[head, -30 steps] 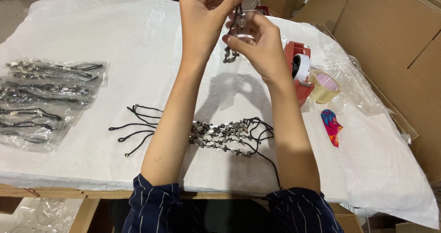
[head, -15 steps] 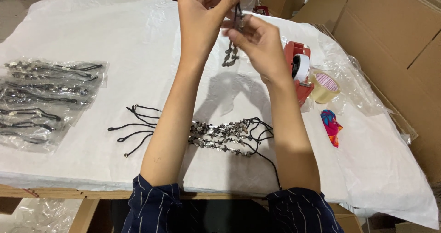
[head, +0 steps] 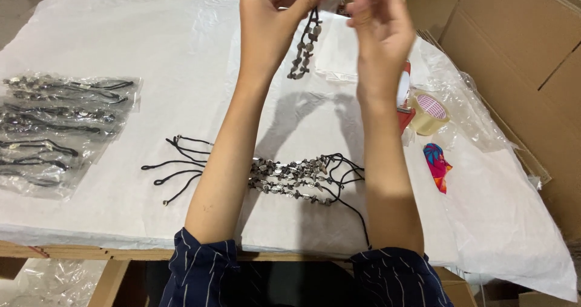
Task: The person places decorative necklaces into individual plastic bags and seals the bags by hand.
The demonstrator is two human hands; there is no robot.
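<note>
Bright, even overhead light casts soft arm shadows on the white table cover; fingertips slightly motion-blurred.

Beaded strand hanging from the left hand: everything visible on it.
The beaded strand is a dark cord strung with small grey-brown, metallic-looking beads. It hangs roughly vertical in the air above the white-covered table, pinched at its top by the left hand. Its lower end dangles free. The right hand is close beside it; contact unclear.

I see bare forearms, left hand and right hand ungloved, navy sleeves with thin white pinstripes, pushed up.
</note>
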